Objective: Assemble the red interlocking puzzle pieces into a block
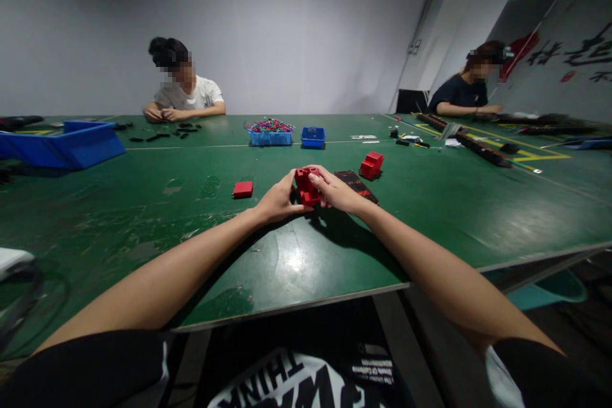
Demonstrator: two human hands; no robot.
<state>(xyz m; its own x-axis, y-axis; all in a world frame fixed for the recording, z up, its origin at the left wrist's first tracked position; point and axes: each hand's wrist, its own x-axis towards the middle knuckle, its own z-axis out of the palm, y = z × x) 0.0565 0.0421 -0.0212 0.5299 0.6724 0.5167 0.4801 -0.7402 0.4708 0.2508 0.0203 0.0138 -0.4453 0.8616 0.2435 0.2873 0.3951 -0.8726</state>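
Note:
Both my hands meet over the green table point(157, 217) around a red plastic block point(306, 186). My left hand point(276, 201) grips its left side with curled fingers. My right hand point(335, 190) closes over its top and right side. A flat red piece point(243, 189) lies on the table to the left of my hands. A second red block point(371, 164) sits to the right, behind a dark flat card point(356, 183) that lies just beyond my right hand.
A blue bin of coloured small parts point(270, 131) and a smaller blue bin point(313, 136) stand farther back. A large blue tray point(62, 143) is at the left. One person sits across at black parts point(167, 132); another sits at the far right.

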